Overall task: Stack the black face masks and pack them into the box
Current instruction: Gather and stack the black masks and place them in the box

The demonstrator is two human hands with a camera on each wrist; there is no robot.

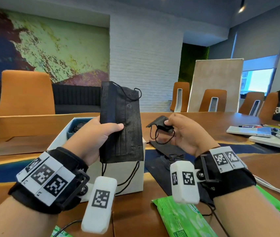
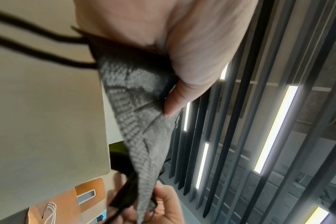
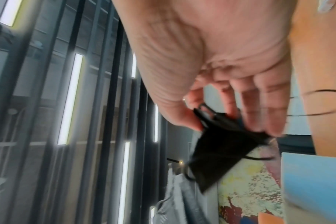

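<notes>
Your left hand (image 1: 91, 134) grips a stack of flat black face masks (image 1: 121, 124) upright, thumb across the front and fingers behind, just above the near wall of the white box (image 1: 135, 178). Your right hand (image 1: 183, 134) pinches one crumpled black mask (image 1: 161, 124) between thumb and fingertips (image 3: 274, 127), its ear loops dangling, just right of the box. More black masks (image 1: 166, 151) lie flat on the table, also right of the box, and some dark ones seem to sit already inside its blue-lined opening (image 1: 77, 124).

The step in hand looks like adding the crumpled mask to the stack. Flatten it first: let it fall open and bring its long edge level with the stack's edges. Slide it under your left thumb without loosening the whole stack, or the pleated layers will likely fan apart. Tuck the ear loops (image 1: 127, 177) hanging below the stack in before lowering it, since they could snag on the box rim.

The box stands on a wooden table (image 1: 33, 124) with a blue inlay. Green wipe packets (image 1: 178, 218) lie nearer you than the box; books and markers (image 1: 255, 130) sit far to its right. Beyond the box are orange chairs (image 1: 25, 93), a white brick wall and a colourful mural (image 1: 42, 45).
</notes>
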